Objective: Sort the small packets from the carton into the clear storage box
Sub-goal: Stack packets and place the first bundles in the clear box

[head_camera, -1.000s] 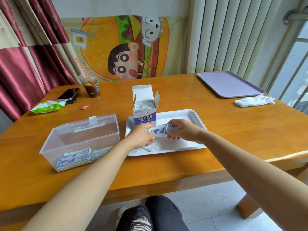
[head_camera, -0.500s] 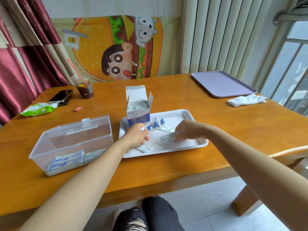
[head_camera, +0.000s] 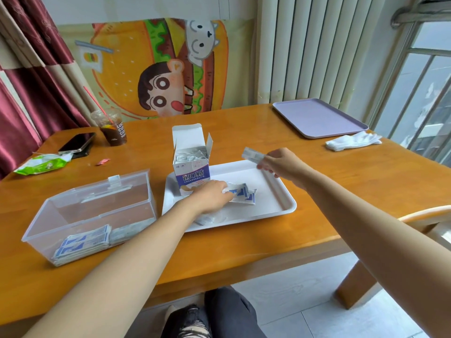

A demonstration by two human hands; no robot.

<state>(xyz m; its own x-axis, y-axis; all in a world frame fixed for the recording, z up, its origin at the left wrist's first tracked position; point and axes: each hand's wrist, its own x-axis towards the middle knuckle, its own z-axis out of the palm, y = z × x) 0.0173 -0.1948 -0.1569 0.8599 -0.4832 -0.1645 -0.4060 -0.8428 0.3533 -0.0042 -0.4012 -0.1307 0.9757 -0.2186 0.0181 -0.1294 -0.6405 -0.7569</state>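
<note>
Both bare arms stretch forward over the table's (head_camera: 244, 242) near edge. The left hand (head_camera: 212, 195) lies low and palm down at the middle of the tray (head_camera: 280, 206), fingers curled on a fanned stack of packets (head_camera: 244, 194). The right hand (head_camera: 280, 164) hovers raised by the tray's far right corner, fingertips pinching a single packet (head_camera: 252, 154).

Head view—looks forward, down over table (head_camera: 317, 181).

A wooden table (head_camera: 244, 245) holds a white tray (head_camera: 290, 203) in the middle. At 8 o'clock sits a clear storage box (head_camera: 97, 203). At 2 o'clock lie a purple tray (head_camera: 317, 118) and white gloves (head_camera: 353, 141). At 10 o'clock lie a phone (head_camera: 76, 142), a drink cup (head_camera: 112, 130), a green packet (head_camera: 41, 164) and a red scrap (head_camera: 102, 161).
</note>
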